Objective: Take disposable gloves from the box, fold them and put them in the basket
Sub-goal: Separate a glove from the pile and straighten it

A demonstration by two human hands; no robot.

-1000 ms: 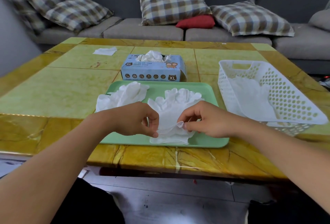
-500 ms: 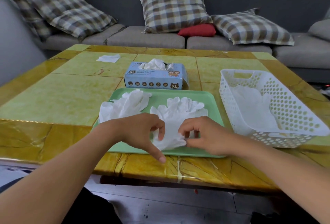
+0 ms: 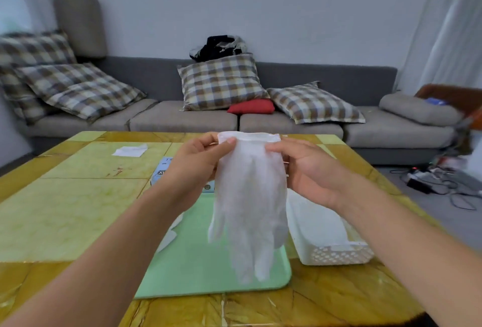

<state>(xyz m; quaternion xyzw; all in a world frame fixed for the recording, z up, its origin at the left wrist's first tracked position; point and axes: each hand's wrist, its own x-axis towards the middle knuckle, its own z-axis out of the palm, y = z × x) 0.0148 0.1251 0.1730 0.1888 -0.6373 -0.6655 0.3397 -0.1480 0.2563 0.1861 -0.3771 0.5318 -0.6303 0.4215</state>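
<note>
Fingers (image 3: 229,141) of both hands pinch a white glove (image 3: 250,196) by its cuff, hanging above the green tray (image 3: 198,269) at the yellow table's (image 3: 65,212) near edge; grey sofa (image 3: 287,123) behind

Left hand (image 3: 194,162): raised, thumb and fingers pinching the cuff of a glove (image 3: 249,196). Right hand (image 3: 305,170): raised level opposite, pinching the cuff's other corner. Both forearms extended forward.
</note>
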